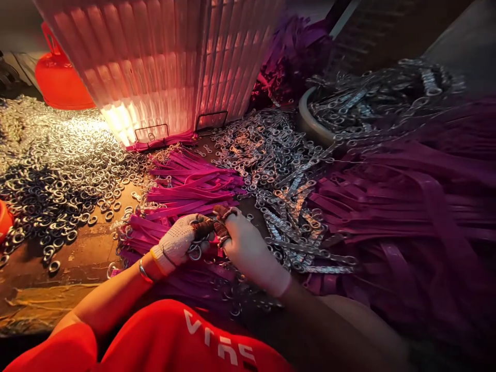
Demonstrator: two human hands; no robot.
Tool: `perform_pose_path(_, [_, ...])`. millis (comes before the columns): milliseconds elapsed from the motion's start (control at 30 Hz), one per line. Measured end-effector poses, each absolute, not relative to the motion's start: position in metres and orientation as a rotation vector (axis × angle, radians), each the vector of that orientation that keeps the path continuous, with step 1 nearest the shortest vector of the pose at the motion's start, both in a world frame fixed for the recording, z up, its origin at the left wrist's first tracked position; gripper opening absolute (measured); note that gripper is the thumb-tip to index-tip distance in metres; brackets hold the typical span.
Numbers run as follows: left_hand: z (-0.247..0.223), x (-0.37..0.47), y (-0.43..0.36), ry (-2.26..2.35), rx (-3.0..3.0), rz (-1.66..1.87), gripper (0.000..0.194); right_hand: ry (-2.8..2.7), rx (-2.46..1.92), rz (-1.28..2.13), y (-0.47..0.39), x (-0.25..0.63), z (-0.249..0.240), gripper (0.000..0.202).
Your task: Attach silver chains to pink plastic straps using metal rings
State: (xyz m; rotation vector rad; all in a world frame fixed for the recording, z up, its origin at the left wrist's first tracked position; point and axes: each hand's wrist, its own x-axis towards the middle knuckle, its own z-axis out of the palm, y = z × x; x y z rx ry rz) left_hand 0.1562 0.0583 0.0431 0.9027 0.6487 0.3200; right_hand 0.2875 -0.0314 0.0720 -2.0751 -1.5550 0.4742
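Left hand (179, 244) and right hand (248, 245) meet above purple straps (189, 181)

At the left edge of the counter (83, 258) I see part of an orange bowl (3, 219), beside a broad heap of loose rings (70, 160). A red plastic object (62, 77) stands at its back. Next comes a ribbed translucent panel (155, 67), rising from the counter's far side. The straps lie in layers from the panel down toward the middle of the near edge. Over them my left hand, gloved, curls its fingers closed; a metal ring (200, 253) shows beneath them. My right hand, also gloved, bends its fingers in against the left's fingertips; I can't tell what, if anything, it grips. Right of the hands lie metal chains (267, 150), then a basin (313, 121) heaped with more, and a large pile of wide straps (387, 206) toward the right edge.
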Motion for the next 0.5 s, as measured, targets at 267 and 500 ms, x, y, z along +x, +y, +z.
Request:
perform_pose_path(267, [0.045, 0.158, 0.062, 0.613, 0.654, 0.031, 0.021, -2.069, -2.369, 0.279, -0.03, 0.29, 0.09, 0.018])
perform_pose_path(500, [0.054, 0.164, 0.068, 0.588, 0.472, -0.015, 0.011, -2.013, -2.2, 0.385, -0.039, 0.297, 0.082, 0.017])
